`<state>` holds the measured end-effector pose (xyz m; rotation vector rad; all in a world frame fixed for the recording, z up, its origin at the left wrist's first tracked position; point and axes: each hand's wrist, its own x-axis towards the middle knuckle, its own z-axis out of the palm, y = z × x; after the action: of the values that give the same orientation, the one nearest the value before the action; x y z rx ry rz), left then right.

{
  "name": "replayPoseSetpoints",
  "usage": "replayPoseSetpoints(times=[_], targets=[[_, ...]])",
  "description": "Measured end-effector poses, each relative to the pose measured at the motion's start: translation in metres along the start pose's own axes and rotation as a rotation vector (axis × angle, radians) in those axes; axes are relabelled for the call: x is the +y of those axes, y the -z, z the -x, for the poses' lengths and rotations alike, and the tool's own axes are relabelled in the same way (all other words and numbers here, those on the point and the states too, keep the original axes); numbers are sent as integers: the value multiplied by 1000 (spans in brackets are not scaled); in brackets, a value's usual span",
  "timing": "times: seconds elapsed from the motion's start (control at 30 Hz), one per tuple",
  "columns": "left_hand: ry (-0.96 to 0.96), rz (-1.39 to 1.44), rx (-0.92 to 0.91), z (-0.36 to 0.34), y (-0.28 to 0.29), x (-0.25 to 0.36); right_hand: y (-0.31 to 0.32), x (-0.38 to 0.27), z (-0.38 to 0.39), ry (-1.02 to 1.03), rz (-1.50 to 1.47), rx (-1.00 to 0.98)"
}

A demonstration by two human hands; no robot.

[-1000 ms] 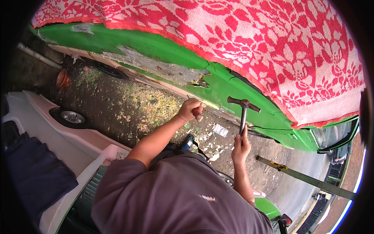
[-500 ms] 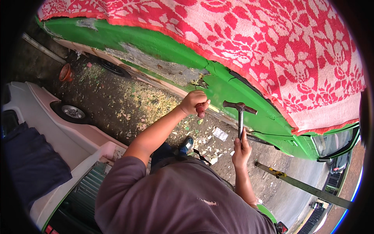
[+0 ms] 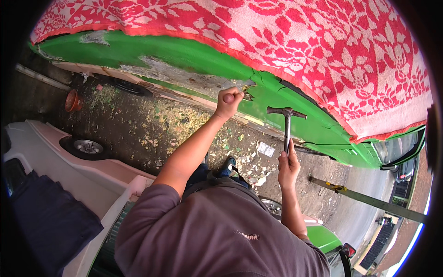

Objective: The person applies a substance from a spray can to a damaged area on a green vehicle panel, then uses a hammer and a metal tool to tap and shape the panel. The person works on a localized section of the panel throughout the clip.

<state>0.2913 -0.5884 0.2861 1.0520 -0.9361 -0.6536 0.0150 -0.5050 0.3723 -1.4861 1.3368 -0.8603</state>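
My left hand [image 3: 225,110] is wrapped around a tool with a rounded reddish-brown handle [image 3: 228,98]. The handle's end points up at me, and the tool's working part is hidden under the fist. Just beyond that hand is the chipped, jagged edge [image 3: 249,92] where the grey scraped patch [image 3: 184,77] meets green paint on the car side [image 3: 265,102]. Whether the tool touches the panel I cannot tell. In my right hand [image 3: 288,168] is a hammer [image 3: 288,121], gripped by its metal shaft, its rusty head raised to the right of the left fist.
A red and pink floral cloth [image 3: 295,46] covers the car's top. Yellowish and green chips [image 3: 175,124] litter the ground. Behind on the left stands a pale car [image 3: 55,143] with a dark cloth [image 3: 50,221] on it. A metal post [image 3: 369,201] slants across the right.
My left hand has moved up to the chipped edge, turning the tool's handle end toward me. My right hand still holds the hammer, at nearly the same spot.
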Motion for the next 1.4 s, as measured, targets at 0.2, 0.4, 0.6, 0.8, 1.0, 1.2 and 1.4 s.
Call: replayPoseSetpoints(times=[0.2,0.4,0.6,0.8,1.0,1.2,1.4], targets=[[100,464,54,-14,18,0,-21,-15,23,-50,-112,100],[76,288,-105,-20,-3,9,-28,-4,46,-32,-133,165],[15,107,-240,-22,-21,-6,-13,-3,49,7,-54,171],[20,69,-277,-26,-22,-14,4,-3,50,-8,-127,153],[-132,-96,-315,-16,-27,-5,23,-7,41,-42,-88,123],[-180,-288,-260,-1,-42,1,29,-31,26,208,235,30],[-299,-328,-238,7,-75,7,34,-21,13,608,486,72]])
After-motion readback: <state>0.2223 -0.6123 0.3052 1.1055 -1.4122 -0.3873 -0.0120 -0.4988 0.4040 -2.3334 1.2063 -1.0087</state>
